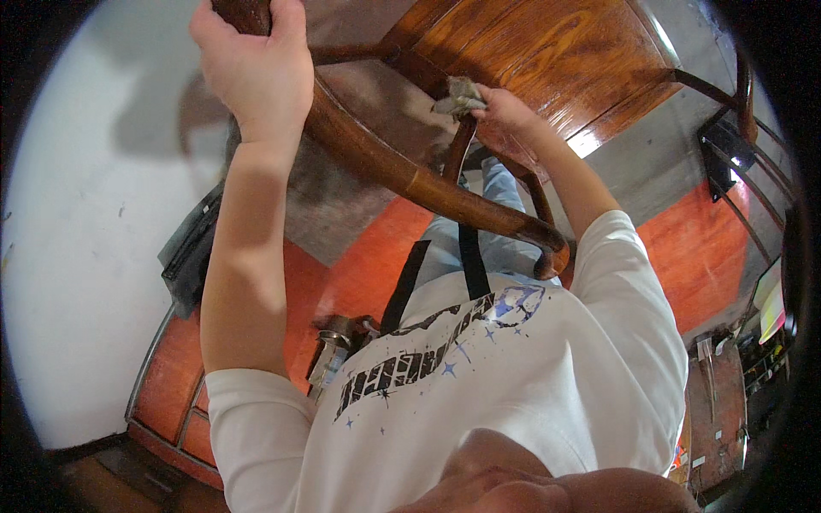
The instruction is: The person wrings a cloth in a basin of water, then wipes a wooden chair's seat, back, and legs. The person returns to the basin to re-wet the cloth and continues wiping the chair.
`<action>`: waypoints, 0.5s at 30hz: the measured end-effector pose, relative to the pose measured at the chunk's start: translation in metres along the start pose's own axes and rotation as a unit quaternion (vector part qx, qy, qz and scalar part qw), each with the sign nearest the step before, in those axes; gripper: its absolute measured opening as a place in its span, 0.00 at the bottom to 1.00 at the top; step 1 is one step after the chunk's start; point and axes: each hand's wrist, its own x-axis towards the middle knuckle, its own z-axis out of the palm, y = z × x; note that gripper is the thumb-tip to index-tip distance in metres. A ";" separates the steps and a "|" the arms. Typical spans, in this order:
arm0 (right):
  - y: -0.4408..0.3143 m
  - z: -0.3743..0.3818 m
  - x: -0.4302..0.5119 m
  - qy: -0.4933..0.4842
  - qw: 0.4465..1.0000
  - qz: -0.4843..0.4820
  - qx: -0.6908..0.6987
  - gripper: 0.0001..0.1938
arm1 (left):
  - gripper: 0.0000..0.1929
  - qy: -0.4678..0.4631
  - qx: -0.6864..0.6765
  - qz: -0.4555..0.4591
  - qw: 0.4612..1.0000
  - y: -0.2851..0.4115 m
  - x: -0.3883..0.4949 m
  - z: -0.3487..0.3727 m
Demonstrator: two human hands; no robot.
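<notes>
A dark brown wooden chair is in front of me. Its curved armrest (385,167) sweeps from the upper left down to a scrolled end (555,256) near my waist. My left hand (256,83) is wrapped around a thick wooden part (247,13) of the chair at the top edge of the view. Between the fingers of my right hand (513,125) is a crumpled grey-beige cloth (463,97). The cloth touches the upper part of a slim wooden post (458,151) beside the armrest. Behind it lies the glossy, grained seat panel (539,58).
A white wall (96,256) rises at the left, with a black object (192,250) against it. Orange-red sheeting (693,250) covers part of the grey floor. A container (330,359) stands beside my body. Thin bars (744,192) and cluttered items are at the right.
</notes>
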 end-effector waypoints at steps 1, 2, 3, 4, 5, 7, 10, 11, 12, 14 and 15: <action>0.007 -0.010 -0.006 -0.004 0.999 0.024 -0.044 0.19 | 0.18 0.015 0.042 0.004 0.999 0.001 -0.001 0.001; 0.016 -0.023 -0.011 -0.006 0.995 0.033 -0.089 0.20 | 0.18 0.014 0.026 0.007 1.000 0.002 -0.003 0.002; 0.023 -0.033 -0.018 -0.008 0.990 0.041 -0.135 0.21 | 0.18 0.013 0.009 0.010 1.000 0.003 -0.003 0.003; 0.031 -0.040 -0.027 0.002 0.989 0.067 -0.133 0.21 | 0.17 0.014 -0.009 0.014 1.000 0.003 -0.003 0.003; 0.037 -0.042 -0.038 0.011 0.987 0.094 -0.130 0.22 | 0.18 0.016 -0.018 0.022 0.999 0.002 -0.003 0.004; 0.043 -0.032 -0.056 0.026 0.992 0.108 -0.061 0.22 | 0.19 0.022 -0.038 0.041 0.998 0.001 -0.001 0.003; 0.040 0.016 -0.073 0.000 0.975 0.143 0.167 0.20 | 0.22 -0.003 -0.029 0.036 0.999 -0.003 0.004 -0.001; 0.036 0.035 -0.071 -0.049 0.943 0.184 0.273 0.19 | 0.22 -0.017 -0.035 0.016 0.999 -0.004 0.004 -0.002; 0.036 0.044 -0.061 -0.039 0.961 0.170 0.215 0.18 | 0.23 -0.030 -0.039 -0.003 0.999 -0.005 0.004 -0.003; 0.032 0.061 -0.035 -0.047 0.984 0.123 0.117 0.16 | 0.23 -0.046 -0.052 -0.025 0.997 -0.006 0.005 -0.003; 0.034 0.060 -0.029 0.047 0.925 0.220 0.307 0.12 | 0.24 -0.050 -0.061 -0.032 0.996 -0.006 0.004 -0.003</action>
